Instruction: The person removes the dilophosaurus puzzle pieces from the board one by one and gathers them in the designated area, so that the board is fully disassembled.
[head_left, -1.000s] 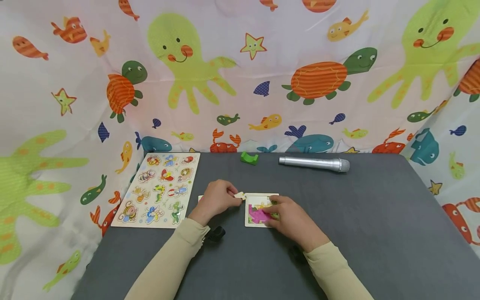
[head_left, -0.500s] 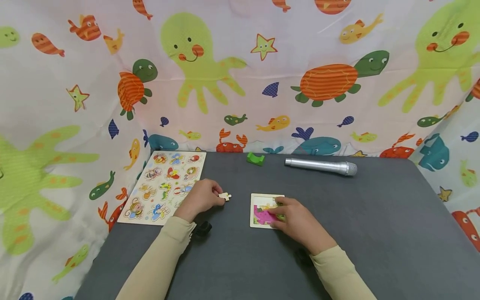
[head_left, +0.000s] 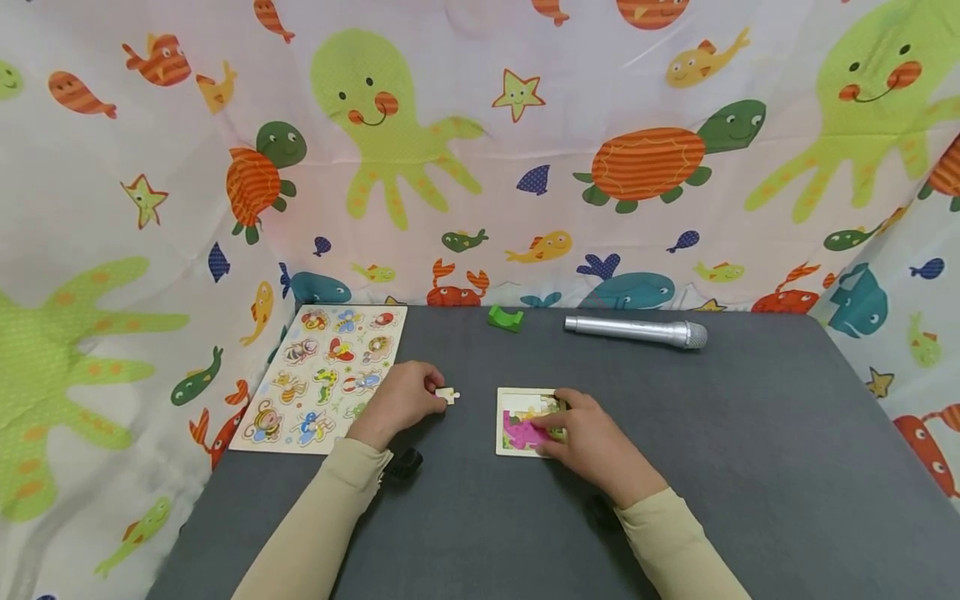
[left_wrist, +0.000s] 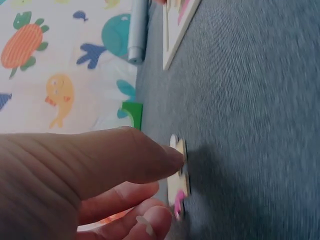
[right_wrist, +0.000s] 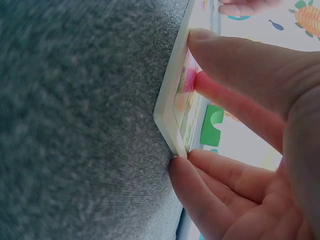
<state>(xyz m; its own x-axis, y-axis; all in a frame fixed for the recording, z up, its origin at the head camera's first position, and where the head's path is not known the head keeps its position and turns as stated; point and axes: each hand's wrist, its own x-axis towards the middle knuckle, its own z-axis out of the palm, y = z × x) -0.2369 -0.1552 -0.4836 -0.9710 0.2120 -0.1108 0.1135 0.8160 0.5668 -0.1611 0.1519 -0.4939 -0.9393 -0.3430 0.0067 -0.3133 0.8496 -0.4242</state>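
Observation:
My left hand [head_left: 402,400] pinches a pale jigsaw piece [head_left: 447,395] just above the table, left of a small square puzzle tray [head_left: 527,391]. In the left wrist view the jigsaw piece [left_wrist: 177,186] stands nearly edge-on beside the thumb, with a pink patch at one end. My right hand [head_left: 592,442] grips the tray by its right part, thumb on the near side and other fingers at the far side. One finger rests on the pink picture inside, seen in the right wrist view. That hand covers the tray's right part; an unfilled strip shows along the picture's top left.
A wooden board with insect pictures [head_left: 322,375] lies at the left, partly behind the left hand. Towards the back are a green notched block [head_left: 506,318] and a silver microphone [head_left: 636,331]. A curtain printed with sea animals [head_left: 450,192] borders the grey table [head_left: 750,433].
The left hand has drawn away leftward from the tray with the jigsaw piece, then stayed nearly still. The right hand keeps its hold on the tray. The head view has shifted slightly.

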